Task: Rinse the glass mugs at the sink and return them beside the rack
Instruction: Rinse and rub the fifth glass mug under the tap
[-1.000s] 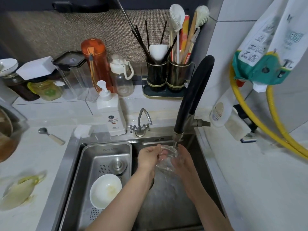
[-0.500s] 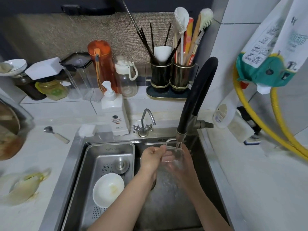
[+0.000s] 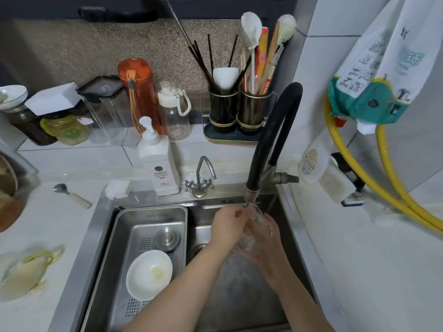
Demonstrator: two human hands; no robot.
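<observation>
A clear glass mug (image 3: 254, 230) sits between both my hands right under the black faucet spout (image 3: 251, 197), over the steel sink (image 3: 107, 226). Water runs down over it. My right hand (image 3: 266, 240) cups the mug from below and behind, fingers curled round its body. My left hand (image 3: 227, 224) grips the mug near its rim, fingers curled at the mouth. The mug's outline is blurred by water and partly hidden by my fingers.
A steel drain tray (image 3: 124, 236) in the sink's left half holds a white bowl (image 3: 149, 274). A soap pump bottle (image 3: 158, 164) and a small tap (image 3: 201, 180) stand behind the sink. A utensil holder (image 3: 237, 111) and bottles line the back ledge. Yellow hoses (image 3: 393, 188) run at right.
The mug has been turned and tilted between my hands under the running water. Both hands stay in the same spot beneath the spout.
</observation>
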